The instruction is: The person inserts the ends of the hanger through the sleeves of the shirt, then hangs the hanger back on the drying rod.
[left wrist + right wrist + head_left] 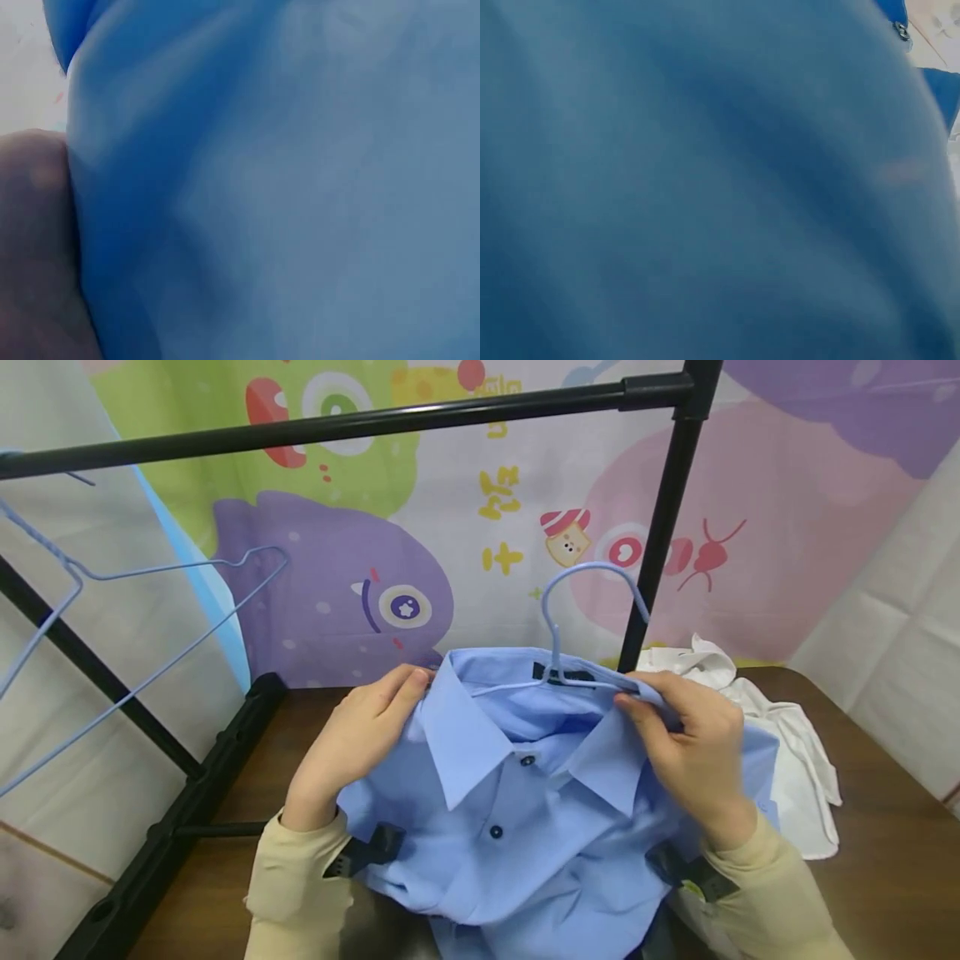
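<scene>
A light blue button-up shirt [480, 860] is held up in front of me, its pointed collar upright and dark buttons down the front. Inside the neck sits a blue wire hanger [556, 643], its hook rising above the dark label. My left hand [352, 739] pinches the shirt beside the collar on the left. On the other side, my right hand [701, 747] grips the collar edge between thumb and fingers. Blue cloth [285, 187] fills most of the left wrist view, with part of the hand at its left edge. Shirt fabric [690, 180] covers nearly all the right wrist view.
A black rack has a top bar [420, 417] across the view and an upright [663, 518] right behind the shirt. Another blue hanger [172, 668] hangs at the left. White folded cloth [798, 777] lies on the brown table [885, 827] at the right.
</scene>
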Available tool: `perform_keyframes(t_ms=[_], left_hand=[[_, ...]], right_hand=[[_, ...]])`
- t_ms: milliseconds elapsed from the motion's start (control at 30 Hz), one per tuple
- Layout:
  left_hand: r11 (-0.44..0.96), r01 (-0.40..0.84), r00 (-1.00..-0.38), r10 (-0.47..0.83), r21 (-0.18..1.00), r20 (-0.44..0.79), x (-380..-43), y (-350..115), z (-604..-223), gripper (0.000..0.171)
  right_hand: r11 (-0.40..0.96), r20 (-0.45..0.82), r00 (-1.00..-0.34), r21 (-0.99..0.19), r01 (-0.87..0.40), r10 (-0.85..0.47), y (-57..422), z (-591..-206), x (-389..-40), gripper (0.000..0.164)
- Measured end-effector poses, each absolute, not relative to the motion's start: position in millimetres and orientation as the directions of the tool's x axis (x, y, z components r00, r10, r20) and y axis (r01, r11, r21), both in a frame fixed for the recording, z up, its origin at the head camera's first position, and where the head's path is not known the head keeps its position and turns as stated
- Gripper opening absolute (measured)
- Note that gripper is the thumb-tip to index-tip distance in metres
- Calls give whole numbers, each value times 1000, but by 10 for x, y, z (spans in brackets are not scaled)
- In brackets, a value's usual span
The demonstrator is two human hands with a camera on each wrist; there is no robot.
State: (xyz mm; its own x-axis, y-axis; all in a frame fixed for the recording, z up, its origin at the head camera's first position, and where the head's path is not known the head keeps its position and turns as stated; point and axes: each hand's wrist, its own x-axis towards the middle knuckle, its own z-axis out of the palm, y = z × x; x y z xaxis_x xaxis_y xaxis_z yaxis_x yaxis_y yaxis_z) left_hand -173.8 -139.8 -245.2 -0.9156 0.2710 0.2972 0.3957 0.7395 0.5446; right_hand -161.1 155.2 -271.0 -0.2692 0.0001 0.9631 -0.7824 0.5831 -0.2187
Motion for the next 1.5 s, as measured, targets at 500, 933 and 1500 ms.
perform_keyframes(t_ms=[500,933,1500], left_hand=[[226,443,-756,614,868,226,-1794,-1714,-2492,40],[363,532,-749,624,765,225,-1559,-1633,-2367,22],[384,599,-799,346,702,493,-1467,-1716,-2404,27]], right_hand=[[450,955,-188,-276,-850,229,1734,-2575,-1516,43],[365,893,-291,-413,-834,345,1830,-2523,-1533,27],[302,833,-384,-515,-802,399,1955,-2518,-1605,17]])
